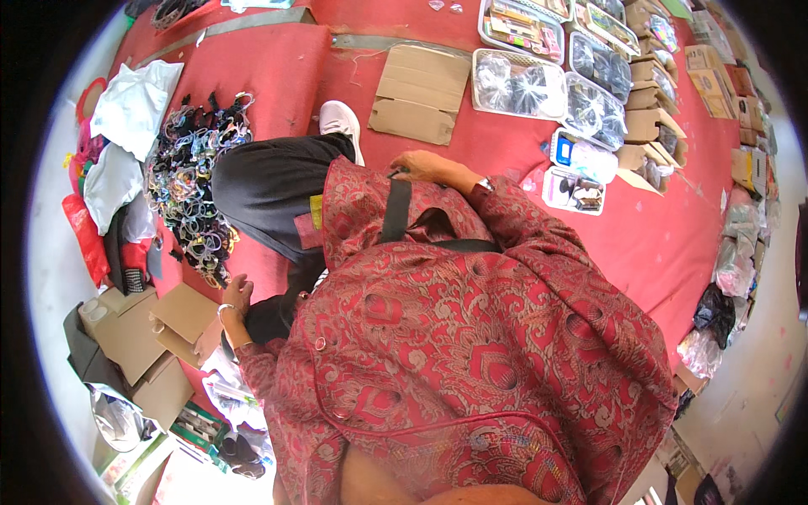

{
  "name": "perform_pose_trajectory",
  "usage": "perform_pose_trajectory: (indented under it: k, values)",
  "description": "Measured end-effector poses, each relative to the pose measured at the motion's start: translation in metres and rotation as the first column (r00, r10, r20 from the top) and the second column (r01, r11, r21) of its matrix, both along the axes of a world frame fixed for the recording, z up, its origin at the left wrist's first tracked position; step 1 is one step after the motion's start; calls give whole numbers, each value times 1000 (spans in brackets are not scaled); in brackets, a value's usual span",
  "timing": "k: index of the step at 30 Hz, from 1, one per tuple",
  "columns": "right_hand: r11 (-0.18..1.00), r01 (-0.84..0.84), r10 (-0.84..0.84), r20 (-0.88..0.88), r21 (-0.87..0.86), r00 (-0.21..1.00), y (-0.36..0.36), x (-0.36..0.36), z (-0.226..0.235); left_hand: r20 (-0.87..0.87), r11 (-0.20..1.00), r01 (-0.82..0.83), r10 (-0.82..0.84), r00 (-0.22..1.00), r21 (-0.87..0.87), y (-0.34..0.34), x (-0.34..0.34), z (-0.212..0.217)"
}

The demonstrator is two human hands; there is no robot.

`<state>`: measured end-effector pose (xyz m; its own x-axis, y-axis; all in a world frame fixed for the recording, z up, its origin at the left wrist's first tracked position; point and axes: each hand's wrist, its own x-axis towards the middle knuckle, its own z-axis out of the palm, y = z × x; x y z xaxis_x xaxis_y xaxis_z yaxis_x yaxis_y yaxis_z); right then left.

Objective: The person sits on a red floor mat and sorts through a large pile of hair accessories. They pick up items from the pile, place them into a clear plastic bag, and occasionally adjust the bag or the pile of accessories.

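I sit on a red mat (656, 236) in a red patterned robe, black trousers and a white shoe (341, 122). My right hand (425, 164), a watch at its wrist, pinches the top end of a black strap (396, 210) that runs down over my chest. My left hand (236, 295), with a bangle at the wrist, rests low beside my leg with nothing in it. It lies next to brown cardboard boxes (181, 320), just below a heap of colourful spectacle frames (198, 181).
A flattened cardboard sheet (421, 93) lies ahead of my shoe. Clear plastic trays (518, 84) of small goods and little cardboard boxes (652, 122) line the far right. White and red bags (130, 105) pile up at the left edge.
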<state>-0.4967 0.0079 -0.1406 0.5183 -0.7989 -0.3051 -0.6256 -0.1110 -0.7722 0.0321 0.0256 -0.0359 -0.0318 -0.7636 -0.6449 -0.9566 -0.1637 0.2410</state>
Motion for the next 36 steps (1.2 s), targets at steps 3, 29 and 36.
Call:
perform_pose_trajectory:
  k: [3, 29, 36]
  values:
    - [999, -30, 30, 68, 12, 997, 2, -6, -14, 18, 999, 4, -3, 1000, -53, 0, 2, -1]
    - [489, -871, 421, -865, -39, 275, 3, -18, 3, 52, 976, -126, 138, 989, -178, 27, 18, 13]
    - [801, -581, 457, -477, -146, 750, -8, -11, -26, 215, 960, -277, 261, 941, 48, 20, -14, 63]
